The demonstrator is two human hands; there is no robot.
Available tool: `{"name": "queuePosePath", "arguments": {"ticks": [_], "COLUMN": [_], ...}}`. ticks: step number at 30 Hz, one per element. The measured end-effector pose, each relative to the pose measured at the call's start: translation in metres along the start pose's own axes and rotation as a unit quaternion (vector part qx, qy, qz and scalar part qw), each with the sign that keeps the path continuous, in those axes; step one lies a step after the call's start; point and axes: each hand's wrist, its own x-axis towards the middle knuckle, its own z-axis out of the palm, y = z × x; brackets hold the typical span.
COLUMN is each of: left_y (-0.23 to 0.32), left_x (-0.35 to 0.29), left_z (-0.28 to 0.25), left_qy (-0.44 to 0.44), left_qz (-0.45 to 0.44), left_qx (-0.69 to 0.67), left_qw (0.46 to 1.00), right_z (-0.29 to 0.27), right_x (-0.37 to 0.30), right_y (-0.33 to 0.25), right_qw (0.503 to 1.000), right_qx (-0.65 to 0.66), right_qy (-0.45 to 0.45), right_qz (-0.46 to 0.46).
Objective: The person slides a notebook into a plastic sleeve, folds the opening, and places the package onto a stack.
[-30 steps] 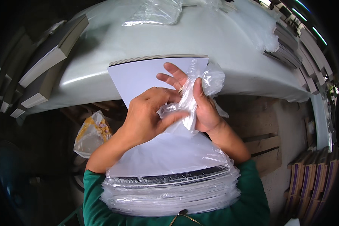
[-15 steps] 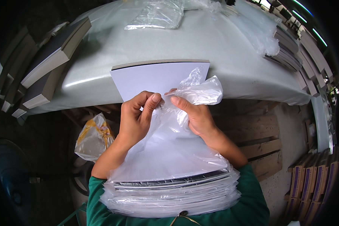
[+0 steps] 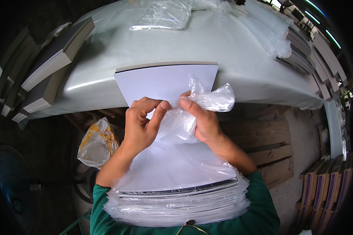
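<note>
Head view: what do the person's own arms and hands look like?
The green sleeves stop short, leaving the forearms bare. The left hand and right hand wear no gloves, and no watch or bracelet shows. Rings cannot be judged.

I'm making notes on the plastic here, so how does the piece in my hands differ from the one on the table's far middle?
The held plastic is bunched up, while the table plastic lies fairly flat. The right hand grips the held plastic; no hand touches the table plastic. Both are clear, shiny and creased.
</note>
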Motion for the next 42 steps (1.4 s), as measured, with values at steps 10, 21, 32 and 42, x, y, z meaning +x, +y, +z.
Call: {"name": "queuePosePath", "arguments": {"ticks": [10,21,32,42], "left_y": [0.014,-0.040,-0.079,-0.059], "left_x": [0.006,-0.014,-0.059,0.036], "left_z": [-0.018,-0.043,-0.041,-0.065], "left_qy": [-0.635,-0.461,-0.271,0.109], "left_qz": [-0.146,-0.145,-0.271,0.007], "left_qx": [0.043,-0.198,-0.493,0.075], "left_qw": [0.757,0.853,0.781,0.991], "right_z": [-0.051,-0.104,-0.088,-0.048], "right_x": [0.001,-0.006,-0.029,0.034], "right_y": [-0.041,-0.046,-0.020,-0.055], "right_qw": [0.989,0.961,0.973,0.564], "right_qx": [0.111,0.213,0.226,-0.701], "right_qy": [-0.093,-0.148,-0.040,0.231], "right_qz": [0.031,0.092,-0.006,-0.370]}}
